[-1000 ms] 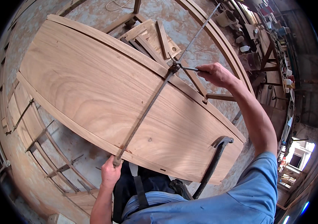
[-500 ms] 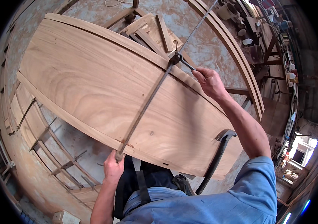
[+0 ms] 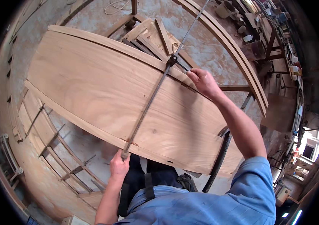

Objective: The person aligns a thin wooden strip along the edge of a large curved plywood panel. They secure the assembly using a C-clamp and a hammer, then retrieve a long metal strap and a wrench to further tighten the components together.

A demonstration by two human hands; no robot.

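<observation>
A wide panel of pale wood [image 3: 88, 82] with a strip along each long edge lies in front of me. Across it runs a long metal bar clamp [image 3: 148, 105]. At the near edge my left hand [image 3: 120, 165] is closed round the clamp's end stop [image 3: 125, 154]. My right hand [image 3: 204, 83] reaches over the panel and grips the handle [image 3: 182, 66] of the clamp's dark jaw [image 3: 172, 60] at the far edge. The thumb and fingers are wrapped round that handle.
A dark, thick-handled tool [image 3: 219, 161] leans over the panel's right end, its top partly behind my right forearm. Curved wooden rails [image 3: 238, 56] stand beyond. Wood offcuts [image 3: 150, 43] lie past the far edge. A clamped slatted frame [image 3: 65, 153] is at left.
The view has shifted slightly. My right hand and the handle have swung a little toward the jaw, and my forearm now covers the dark tool's top. The left hand keeps its hold.
</observation>
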